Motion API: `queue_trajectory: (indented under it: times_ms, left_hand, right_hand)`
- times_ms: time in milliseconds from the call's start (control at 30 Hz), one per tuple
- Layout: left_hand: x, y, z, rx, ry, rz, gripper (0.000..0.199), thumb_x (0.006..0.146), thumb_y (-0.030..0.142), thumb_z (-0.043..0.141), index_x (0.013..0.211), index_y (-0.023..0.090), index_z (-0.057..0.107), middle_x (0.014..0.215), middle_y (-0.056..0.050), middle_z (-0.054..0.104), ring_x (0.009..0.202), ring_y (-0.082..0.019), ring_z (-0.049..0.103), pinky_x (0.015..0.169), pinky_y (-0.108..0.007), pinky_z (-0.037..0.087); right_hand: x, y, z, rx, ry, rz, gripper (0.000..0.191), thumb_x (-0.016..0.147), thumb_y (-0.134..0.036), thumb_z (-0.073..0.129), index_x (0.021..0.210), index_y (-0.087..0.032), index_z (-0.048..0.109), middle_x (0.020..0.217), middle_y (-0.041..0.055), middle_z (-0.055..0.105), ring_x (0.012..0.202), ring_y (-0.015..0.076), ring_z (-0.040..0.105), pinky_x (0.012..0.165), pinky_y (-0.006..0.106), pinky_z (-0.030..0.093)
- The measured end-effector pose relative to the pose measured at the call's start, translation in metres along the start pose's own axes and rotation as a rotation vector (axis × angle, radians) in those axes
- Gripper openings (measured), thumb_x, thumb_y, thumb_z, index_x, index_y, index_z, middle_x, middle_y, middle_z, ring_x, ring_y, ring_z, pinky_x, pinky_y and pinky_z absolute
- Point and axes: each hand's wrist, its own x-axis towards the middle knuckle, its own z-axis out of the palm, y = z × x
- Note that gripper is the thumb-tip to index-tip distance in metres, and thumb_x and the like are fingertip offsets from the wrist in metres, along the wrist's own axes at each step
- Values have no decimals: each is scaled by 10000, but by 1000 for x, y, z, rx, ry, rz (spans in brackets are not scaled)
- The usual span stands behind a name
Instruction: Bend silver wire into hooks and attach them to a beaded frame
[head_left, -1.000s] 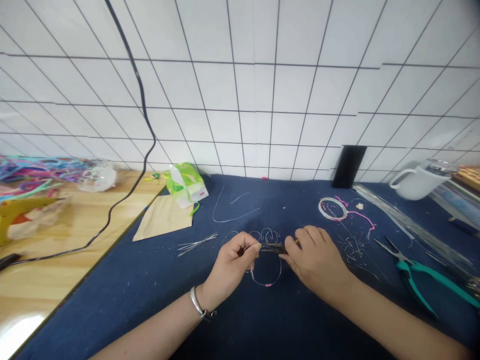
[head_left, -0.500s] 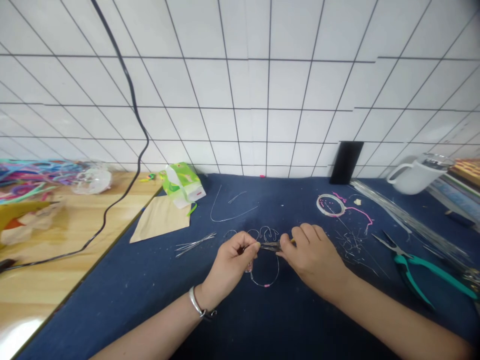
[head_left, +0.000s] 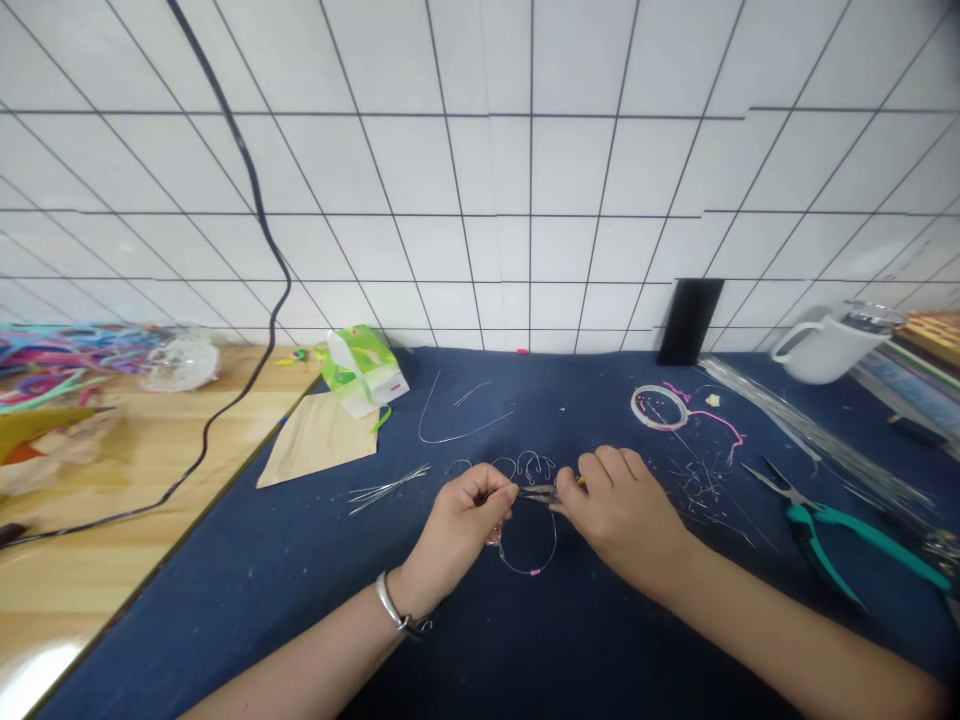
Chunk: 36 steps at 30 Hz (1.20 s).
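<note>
My left hand (head_left: 463, 522), with a silver bangle at its wrist, pinches thin wire between thumb and fingertips. My right hand (head_left: 621, 518) is closed around a small pair of pliers (head_left: 538, 493), whose jaws point left and meet the left fingertips. Below the jaws hangs a curved wire loop (head_left: 556, 545) carrying a few pink beads (head_left: 535, 572). A pinkish piece (head_left: 494, 536) shows just under the left fingers, partly hidden. Exactly where the jaws grip the wire is too small to make out. Several bent wire pieces (head_left: 534, 466) lie just beyond the hands.
Teal-handled pliers (head_left: 821, 520) lie at right, near wire scraps (head_left: 701, 485) and a long wire bundle (head_left: 810, 430). A ring with pink beads (head_left: 660, 408), a white mug (head_left: 825, 345) and a black slab (head_left: 690, 322) stand behind. Straight wires (head_left: 388, 490) and a green packet (head_left: 364, 368) are left.
The whole view has shifted very slightly. Both hands, the pliers and the beaded wire loop keep nearly the same pose.
</note>
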Motion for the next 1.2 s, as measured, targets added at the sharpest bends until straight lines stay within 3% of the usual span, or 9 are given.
queue_trajectory:
  times_ms: [600,967,1200]
  left_hand:
    - [-2,6,0,-24,-21,-1,196,802,310,529,689,150,534,557,31,488,450,-60,412,429,-176,349]
    - [-2,7,-1,8,-51,-7,152,795,248,513,680,152,533,547,39,471,448,-59,404,420,-168,343]
    - [-1,7,-2,-14,-66,-1,157,799,267,519,694,151,542,549,38,475,449,-62,400,425,-173,336]
  right_hand:
    - [-2,2,-1,20,52,-37,170,858,-189,444,941,-131,581,744,62,514,739,180,410,672,342,284]
    - [-3,2,1,51,11,-40,141,850,-187,456,904,-144,579,738,57,504,731,180,398,655,336,279]
    - [-2,2,2,120,18,-8,202,872,-307,453,870,-151,581,716,51,492,724,179,390,639,325,266]
